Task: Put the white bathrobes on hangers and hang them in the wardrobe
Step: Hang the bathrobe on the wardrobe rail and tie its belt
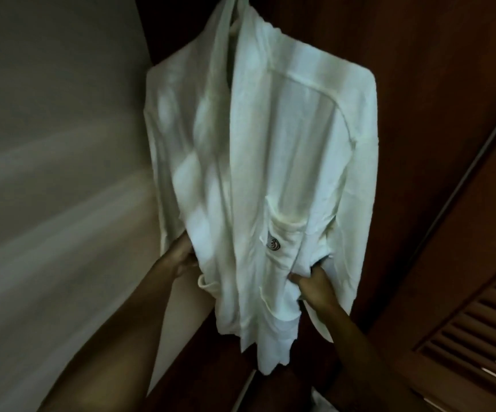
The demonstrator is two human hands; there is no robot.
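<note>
The robe is hung at 12 o'clock inside the dark wardrobe. Its fabric is gripped by the left hand and right hand. A louvred door is seen at 4 o'clock, a pale wall at 9.

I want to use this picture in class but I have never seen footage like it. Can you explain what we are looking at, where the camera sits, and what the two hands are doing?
There is no machine here, only a person. The one picture comes from a wide-angle camera worn on the person's head, looking forward and down, so you see their own forearms reaching out.

In front hangs a white bathrobe, its shoulders spread as if on a hanger, though the hanger itself is hidden. It has a chest pocket with a small badge. Behind it is the dark wooden wardrobe, with a slatted door at the right.

The left hand holds the robe's left edge. The right hand grips the cloth below the pocket. The image is a little blurred.
</note>
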